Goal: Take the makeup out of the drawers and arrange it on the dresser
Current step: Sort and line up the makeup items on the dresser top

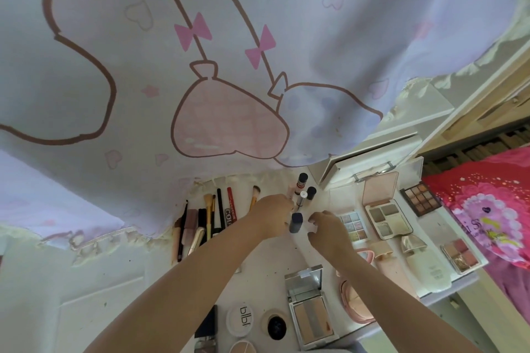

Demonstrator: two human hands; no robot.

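My left hand (274,210) reaches across the white dresser top (263,261), its bunched fingertips at the lower part of an upright silver tube (301,198). A dark blue capped tube (295,222) stands between my hands. Just right of it is my right hand (328,228), with thumb and fingers loosely curled towards the tube and a small gap left. More small bottles (311,192) stand behind. Brushes and pencils (209,215) lie in a row at the left. Open eyeshadow palettes (387,213) lie at the right.
A small white drawer unit (370,156) stands at the back right. Compacts, a white jar (241,319) and a mirrored palette (308,306) lie near the front edge. A printed curtain (229,66) hangs over the back. A pink bedspread (487,203) lies beyond the right edge.
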